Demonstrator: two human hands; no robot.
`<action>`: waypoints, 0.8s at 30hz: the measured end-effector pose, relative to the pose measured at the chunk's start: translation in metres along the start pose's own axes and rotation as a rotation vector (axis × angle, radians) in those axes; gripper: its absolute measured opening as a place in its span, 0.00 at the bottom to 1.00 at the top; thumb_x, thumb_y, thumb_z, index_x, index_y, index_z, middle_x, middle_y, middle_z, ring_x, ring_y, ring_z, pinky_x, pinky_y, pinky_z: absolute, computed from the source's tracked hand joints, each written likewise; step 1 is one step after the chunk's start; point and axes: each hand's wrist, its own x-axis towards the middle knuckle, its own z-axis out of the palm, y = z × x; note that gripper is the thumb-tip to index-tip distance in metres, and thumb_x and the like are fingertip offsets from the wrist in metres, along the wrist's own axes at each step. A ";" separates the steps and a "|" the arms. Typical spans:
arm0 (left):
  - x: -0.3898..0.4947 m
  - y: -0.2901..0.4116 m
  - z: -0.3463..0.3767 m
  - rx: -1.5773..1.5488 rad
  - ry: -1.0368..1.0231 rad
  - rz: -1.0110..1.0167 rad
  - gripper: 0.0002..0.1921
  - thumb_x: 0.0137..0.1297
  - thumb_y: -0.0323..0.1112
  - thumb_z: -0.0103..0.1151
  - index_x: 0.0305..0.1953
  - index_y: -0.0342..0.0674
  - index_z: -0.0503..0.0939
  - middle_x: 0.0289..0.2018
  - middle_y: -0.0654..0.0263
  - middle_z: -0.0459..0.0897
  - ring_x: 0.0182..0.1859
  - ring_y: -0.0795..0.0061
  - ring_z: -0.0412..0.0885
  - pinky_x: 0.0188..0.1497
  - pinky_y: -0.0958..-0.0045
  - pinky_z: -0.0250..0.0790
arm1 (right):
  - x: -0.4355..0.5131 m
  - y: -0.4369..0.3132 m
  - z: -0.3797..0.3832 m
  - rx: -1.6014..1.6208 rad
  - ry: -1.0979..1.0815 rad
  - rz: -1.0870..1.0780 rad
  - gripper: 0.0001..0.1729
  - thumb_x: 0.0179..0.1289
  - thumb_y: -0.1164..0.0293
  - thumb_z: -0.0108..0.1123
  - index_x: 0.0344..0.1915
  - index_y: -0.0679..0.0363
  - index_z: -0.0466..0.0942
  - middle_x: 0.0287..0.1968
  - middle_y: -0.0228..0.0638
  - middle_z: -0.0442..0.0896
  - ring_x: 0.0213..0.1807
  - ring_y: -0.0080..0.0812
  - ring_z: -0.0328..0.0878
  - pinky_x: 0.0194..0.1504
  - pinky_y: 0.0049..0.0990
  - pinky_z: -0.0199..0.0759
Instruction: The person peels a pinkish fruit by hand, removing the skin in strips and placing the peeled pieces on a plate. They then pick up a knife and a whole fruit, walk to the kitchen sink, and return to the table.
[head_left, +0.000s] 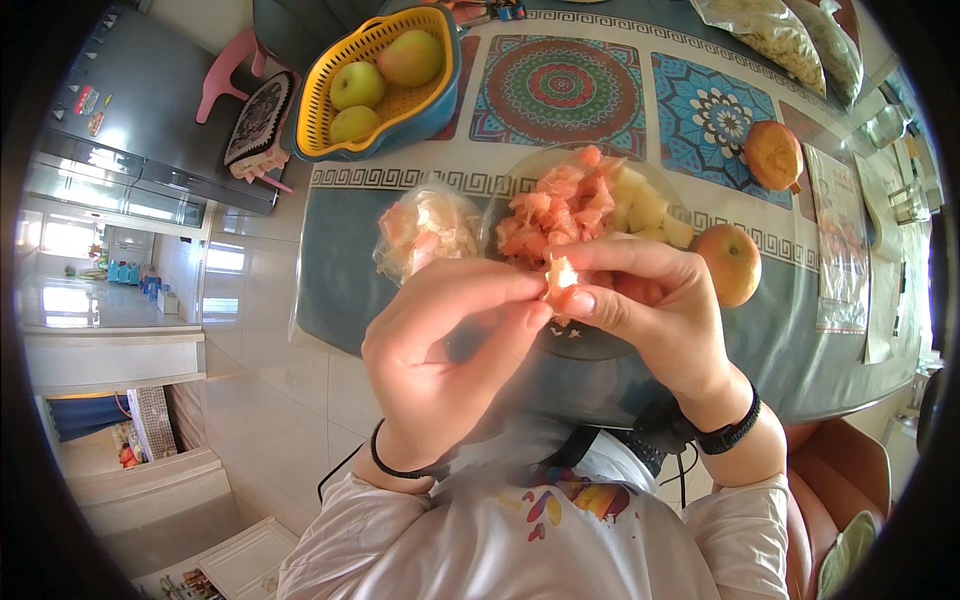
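Observation:
Between the fingertips of both hands is a small piece of pink citrus flesh (559, 291), with a bright whitish patch on top. My left hand (450, 345) pinches its left side with thumb and forefinger. My right hand (645, 300) grips it from the right. Just beyond and partly beneath them, a clear plate (600, 346) carries a heap of peeled pink citrus flesh, likely pomelo (559, 202), beside pale fruit chunks (645, 206). A few crumbs lie below the held piece. Pale citrus membranes (427, 225) fill what looks like a clear container left of the plate.
A yellow and blue basket (442, 112) of apples (358, 86) stands at the far left. One apple (725, 264) sits right of the plate, with a pomegranate (774, 156) farther back. Filled plastic bags (780, 45) and glasses (887, 125) line the far right.

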 end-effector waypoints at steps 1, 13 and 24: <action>0.000 0.000 0.000 0.027 0.004 0.009 0.11 0.58 0.17 0.70 0.43 0.33 0.86 0.39 0.61 0.88 0.37 0.76 0.84 0.40 0.77 0.75 | 0.000 0.001 0.000 -0.008 -0.001 -0.014 0.17 0.66 0.78 0.70 0.54 0.67 0.84 0.50 0.34 0.89 0.51 0.20 0.83 0.55 0.21 0.78; -0.006 0.007 0.007 0.157 0.085 -0.072 0.11 0.53 0.17 0.69 0.38 0.34 0.84 0.35 0.64 0.87 0.32 0.79 0.81 0.36 0.77 0.75 | 0.001 0.006 0.000 -0.188 -0.009 -0.144 0.13 0.65 0.78 0.71 0.50 0.66 0.86 0.47 0.34 0.89 0.49 0.21 0.83 0.52 0.21 0.78; -0.005 0.011 -0.003 -0.405 -0.035 -0.470 0.08 0.60 0.18 0.64 0.41 0.30 0.84 0.37 0.67 0.85 0.38 0.82 0.80 0.44 0.79 0.73 | 0.001 0.002 -0.004 0.012 -0.147 -0.015 0.12 0.67 0.80 0.68 0.50 0.68 0.85 0.48 0.34 0.89 0.49 0.22 0.84 0.54 0.23 0.78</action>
